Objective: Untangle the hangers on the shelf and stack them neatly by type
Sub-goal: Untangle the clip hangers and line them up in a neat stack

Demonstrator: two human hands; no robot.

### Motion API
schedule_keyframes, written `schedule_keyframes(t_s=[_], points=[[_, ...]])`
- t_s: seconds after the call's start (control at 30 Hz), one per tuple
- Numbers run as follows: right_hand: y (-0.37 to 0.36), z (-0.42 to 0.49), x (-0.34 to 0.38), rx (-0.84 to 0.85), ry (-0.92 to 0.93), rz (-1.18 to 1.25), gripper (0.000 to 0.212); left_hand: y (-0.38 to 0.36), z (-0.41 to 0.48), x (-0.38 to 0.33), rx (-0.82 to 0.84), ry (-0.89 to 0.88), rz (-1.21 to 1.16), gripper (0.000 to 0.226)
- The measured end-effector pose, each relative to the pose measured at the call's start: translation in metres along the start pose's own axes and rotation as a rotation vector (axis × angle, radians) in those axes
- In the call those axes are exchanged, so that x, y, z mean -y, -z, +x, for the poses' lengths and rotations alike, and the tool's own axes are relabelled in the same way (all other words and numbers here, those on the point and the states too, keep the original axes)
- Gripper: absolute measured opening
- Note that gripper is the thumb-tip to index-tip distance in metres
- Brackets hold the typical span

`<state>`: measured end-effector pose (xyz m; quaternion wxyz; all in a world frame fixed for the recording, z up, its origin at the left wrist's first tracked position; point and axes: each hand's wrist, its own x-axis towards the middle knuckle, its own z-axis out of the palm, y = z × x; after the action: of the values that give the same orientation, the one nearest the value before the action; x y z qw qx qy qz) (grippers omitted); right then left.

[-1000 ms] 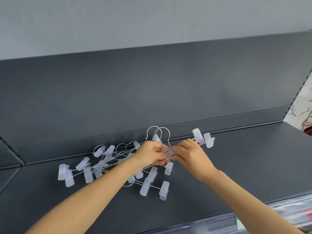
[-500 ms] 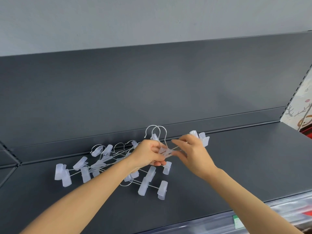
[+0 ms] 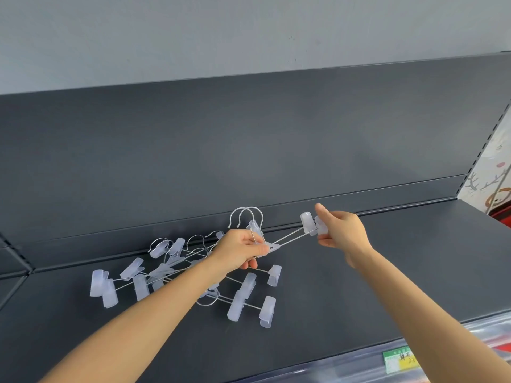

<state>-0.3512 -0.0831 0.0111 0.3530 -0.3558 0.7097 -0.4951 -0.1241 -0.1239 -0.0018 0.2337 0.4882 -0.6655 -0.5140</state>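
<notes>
Dark grey shelf (image 3: 373,277) spans the lower frame. Tangled clip hangers (image 3: 166,269) lie on it, from centre-left to centre. Lifted pair of hangers (image 3: 287,239) sits above the pile at centre, hooks up, bars running right. Left hand (image 3: 239,251) grips the pair's middle, below the hooks. Right hand (image 3: 343,233), centre-right, pinches the end clips (image 3: 307,223). Green-yellow label (image 3: 399,360) on the shelf edge, lower right.

The held hangers (image 3: 276,246) span from the left fingers (image 3: 250,243) rightward to the right fingers (image 3: 322,214), while the loose hangers (image 3: 166,269) lie on the shelf (image 3: 373,277), left of and in front of the left fingers.
</notes>
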Motion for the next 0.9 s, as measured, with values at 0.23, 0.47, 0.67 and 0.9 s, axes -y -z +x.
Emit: schedule_keyframes(t_s=[0.23,0.47,0.67,0.9], points=[[-0.002,0.002,-0.004,0.017,0.015,0.078,0.019,0.005,0.001,0.003,0.003,0.036,-0.056,0.004],[-0.002,0.005,-0.009,0.208,-0.077,0.435,0.020,0.014,0.002,0.003,0.021,0.107,-0.107,0.011],[0.001,0.001,-0.011,0.358,-0.006,0.337,0.018,0.020,-0.002,0.000,0.032,0.084,-0.075,0.014],[0.002,-0.003,-0.003,0.454,-0.016,0.272,0.011,0.014,-0.001,0.001,0.041,0.049,0.017,0.008]])
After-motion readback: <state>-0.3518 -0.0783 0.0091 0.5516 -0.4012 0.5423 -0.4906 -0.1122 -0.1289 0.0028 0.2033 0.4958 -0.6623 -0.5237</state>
